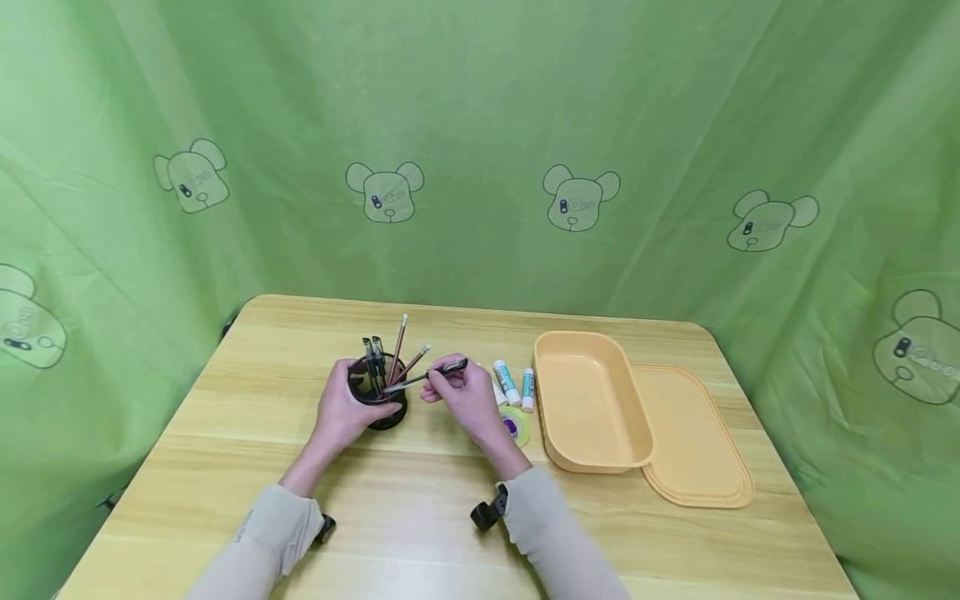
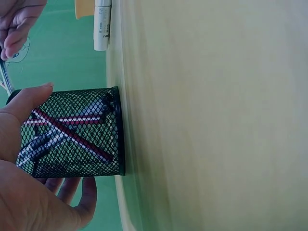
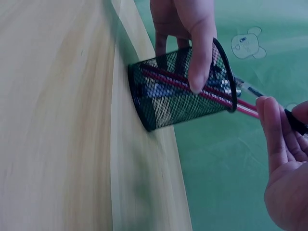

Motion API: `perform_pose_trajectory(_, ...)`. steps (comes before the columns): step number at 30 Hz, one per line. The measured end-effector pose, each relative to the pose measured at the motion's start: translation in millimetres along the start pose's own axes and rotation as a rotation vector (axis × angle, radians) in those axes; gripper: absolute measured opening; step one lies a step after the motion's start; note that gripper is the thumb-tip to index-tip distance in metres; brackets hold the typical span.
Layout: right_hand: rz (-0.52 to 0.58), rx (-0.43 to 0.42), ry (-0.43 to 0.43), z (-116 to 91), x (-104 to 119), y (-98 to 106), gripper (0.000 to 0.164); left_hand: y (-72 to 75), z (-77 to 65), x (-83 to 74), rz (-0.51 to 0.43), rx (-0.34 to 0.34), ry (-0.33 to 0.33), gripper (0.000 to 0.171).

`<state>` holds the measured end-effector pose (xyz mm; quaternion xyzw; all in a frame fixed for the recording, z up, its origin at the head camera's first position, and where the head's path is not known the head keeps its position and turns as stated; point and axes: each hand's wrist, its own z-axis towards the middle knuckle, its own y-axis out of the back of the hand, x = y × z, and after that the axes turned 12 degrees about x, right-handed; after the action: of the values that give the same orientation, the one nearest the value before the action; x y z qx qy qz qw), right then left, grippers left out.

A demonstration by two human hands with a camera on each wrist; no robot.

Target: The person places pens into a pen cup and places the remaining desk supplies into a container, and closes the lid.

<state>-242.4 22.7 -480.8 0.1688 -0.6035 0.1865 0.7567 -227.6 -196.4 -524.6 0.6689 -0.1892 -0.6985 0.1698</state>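
Note:
My left hand [image 1: 341,414] grips a black mesh pen cup [image 1: 390,419] standing on the table at left of centre, thumb across the near side. Two pencils [image 1: 400,337] with white eraser ends and a pair of black pens [image 1: 372,350] poke out of its top. In the left wrist view, the pencils and pens lean crosswise behind the mesh [image 2: 77,159]. Between thumb and fingers my right hand [image 1: 467,398] pinches a black-and-clear pen [image 1: 454,365], slanted with its lower end at the cup's mouth. The right wrist view shows this pen close beside a red pencil [image 3: 248,109].
Right of the hands lie glue sticks [image 1: 507,383] and a green tape roll [image 1: 517,423], partly behind the right wrist. A peach plastic box [image 1: 592,408] stands beyond them, its lid [image 1: 697,442] flat at its right. A green curtain [image 1: 480,100] hangs behind the table.

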Motion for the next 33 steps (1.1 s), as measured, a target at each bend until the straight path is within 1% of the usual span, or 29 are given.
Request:
perform_pose_trajectory(6,-0.033,0.071,-0.040,0.7,19.2,-12.0,0.023,-0.9,0.4,-1.1,-0.012,-0.007,-0.012,0.094)
perform_pose_trajectory(10,-0.047,0.081,-0.058,1.5,21.6,-18.1,0.022,-0.5,0.4,-1.6,-0.025,-0.005,-0.021,0.093)
perform_pose_trajectory(13,-0.055,0.086,-0.070,2.0,20.8,-20.6,0.021,-0.4,0.9,-1.7,-0.033,-0.004,-0.026,0.092)
perform_pose_trajectory(19,-0.059,0.112,-0.116,3.9,17.9,-22.0,0.026,-0.3,1.3,-0.8,-0.038,0.000,-0.032,0.093)
perform_pose_trajectory(26,-0.029,0.125,-0.117,4.0,12.1,-22.5,0.028,-1.0,0.2,0.1,-0.045,0.011,-0.027,0.094)
perform_pose_trajectory(33,-0.022,0.117,-0.117,6.0,9.0,-24.4,0.025,-1.6,-0.2,1.0,-0.062,0.001,-0.034,0.093)
